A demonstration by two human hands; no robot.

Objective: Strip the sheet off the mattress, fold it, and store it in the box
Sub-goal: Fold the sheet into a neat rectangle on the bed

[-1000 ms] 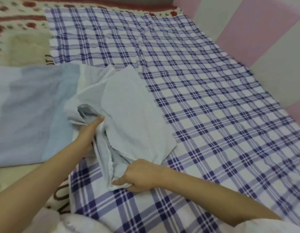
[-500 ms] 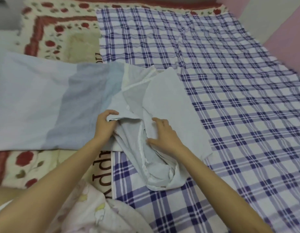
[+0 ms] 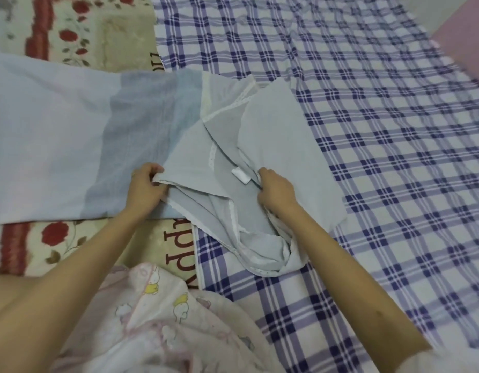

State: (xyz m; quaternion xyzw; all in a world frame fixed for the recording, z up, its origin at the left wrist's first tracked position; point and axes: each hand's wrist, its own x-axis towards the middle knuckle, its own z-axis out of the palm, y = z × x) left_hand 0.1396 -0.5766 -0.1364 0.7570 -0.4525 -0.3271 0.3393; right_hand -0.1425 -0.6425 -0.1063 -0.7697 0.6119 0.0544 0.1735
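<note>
- The pale blue sheet (image 3: 281,146) lay flat across the bed. Its long axis ran from the left edge of the view toward the middle, roughly crosswise to the person's arms.
- Its left stretch was smooth and spread over the floral blanket (image 3: 79,30). A darker blue band crossed it just left of the hands.
- Its right end lay on the purple checked cloth (image 3: 380,130). There the layers opened into loose flaps, showing lace-trimmed hems and a greyer inner face.
- A bunched, rounded fold of the sheet pointed down toward the person, between the two forearms, and rested on the checked cloth.
- The left hand (image 3: 144,189) had its fingers curled and pinched a hemmed edge of the sheet at the near side of the darker band.
- The right hand (image 3: 276,192) had its fingers curled in, gripping a fold of the sheet just right of a small white label (image 3: 241,175) sewn to the fabric.
- The two hands were apart, with the open greyer layer and the label between them.
- A pink printed garment (image 3: 157,313) with cartoon figures filled the lower foreground, under the left forearm.
- A pink panel (image 3: 461,36) showed at the upper right corner, beyond the checked cloth.
</note>
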